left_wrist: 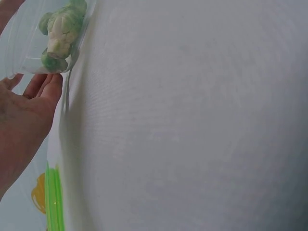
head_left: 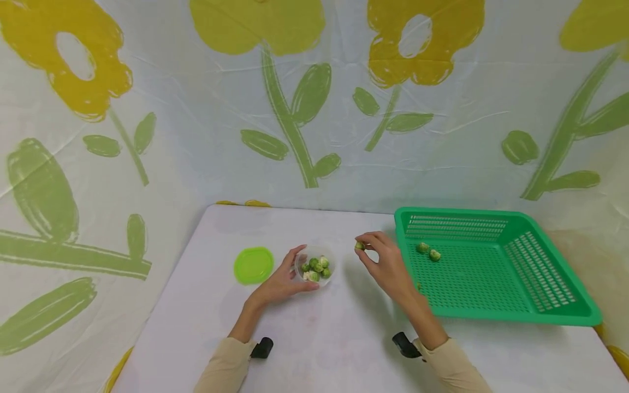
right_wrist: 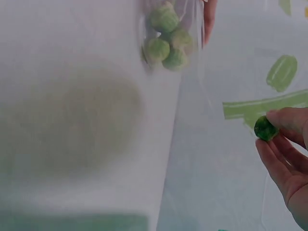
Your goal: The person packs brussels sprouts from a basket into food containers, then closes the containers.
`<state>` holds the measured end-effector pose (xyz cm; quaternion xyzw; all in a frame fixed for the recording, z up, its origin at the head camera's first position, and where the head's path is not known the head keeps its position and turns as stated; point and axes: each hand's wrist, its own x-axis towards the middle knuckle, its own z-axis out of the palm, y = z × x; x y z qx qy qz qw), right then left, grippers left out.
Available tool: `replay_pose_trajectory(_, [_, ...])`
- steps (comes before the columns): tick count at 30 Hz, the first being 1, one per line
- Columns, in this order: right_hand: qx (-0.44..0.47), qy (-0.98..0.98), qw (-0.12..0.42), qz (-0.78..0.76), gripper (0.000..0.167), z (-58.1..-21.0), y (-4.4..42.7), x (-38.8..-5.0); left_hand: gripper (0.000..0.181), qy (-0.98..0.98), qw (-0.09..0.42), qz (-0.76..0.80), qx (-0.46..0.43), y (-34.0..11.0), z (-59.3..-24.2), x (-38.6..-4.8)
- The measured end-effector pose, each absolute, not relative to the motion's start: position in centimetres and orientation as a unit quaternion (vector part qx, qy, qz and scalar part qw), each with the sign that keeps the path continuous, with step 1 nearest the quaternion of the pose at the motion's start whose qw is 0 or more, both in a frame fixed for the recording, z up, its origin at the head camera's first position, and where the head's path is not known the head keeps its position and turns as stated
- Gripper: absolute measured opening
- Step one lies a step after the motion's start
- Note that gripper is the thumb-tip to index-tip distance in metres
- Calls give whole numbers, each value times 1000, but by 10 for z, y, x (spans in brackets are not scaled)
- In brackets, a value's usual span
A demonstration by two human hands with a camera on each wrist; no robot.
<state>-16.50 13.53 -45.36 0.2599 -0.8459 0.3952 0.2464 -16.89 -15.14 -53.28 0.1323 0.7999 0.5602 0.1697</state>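
Observation:
My left hand point(head_left: 281, 283) curls its fingers and thumb around a clear round tub point(head_left: 299, 264) on the white table. Several Brussels sprouts point(head_left: 314, 265) lie inside the tub, and they also show through its wall in both wrist views. Between thumb and fingertips, my right hand point(head_left: 389, 268) pinches a single Brussels sprout point(right_wrist: 265, 128). That sprout is held above the table, between the tub and the green basket point(head_left: 472, 313). On the basket's floor, near its left side, sit two more sprouts point(head_left: 434, 255).
A lime-green lid point(head_left: 253, 266) lies flat on the table point(head_left: 314, 349), left of the tub. The basket, with slotted walls, takes up the table's right side. Behind the table hangs a flower-printed cloth point(head_left: 206, 120).

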Motion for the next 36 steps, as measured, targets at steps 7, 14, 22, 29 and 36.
replay_pose_trajectory(7, [267, -835, 253, 408, 24, -464, 118, -168, 106, 804, 167, 556, 130, -151, -535, -170])
replay_pose_trajectory(14, [275, -823, 219, 446, 22, -472, 100, -169, 106, 802, 164, 560, 128, -152, -535, -169])
replay_pose_trajectory(22, [272, -817, 181, 476, 22, -482, 86, -171, 108, 800, 167, 562, 132, -152, -536, -168])
replay_pose_trajectory(29, [268, -816, 148, 490, 23, -489, 75, -172, 108, 796, 167, 566, 138, -151, -534, -168])
replay_pose_trajectory(36, [275, -806, 130, 507, 25, -495, 63, -173, 107, 795, 167, 566, 141, -151, -534, -167])
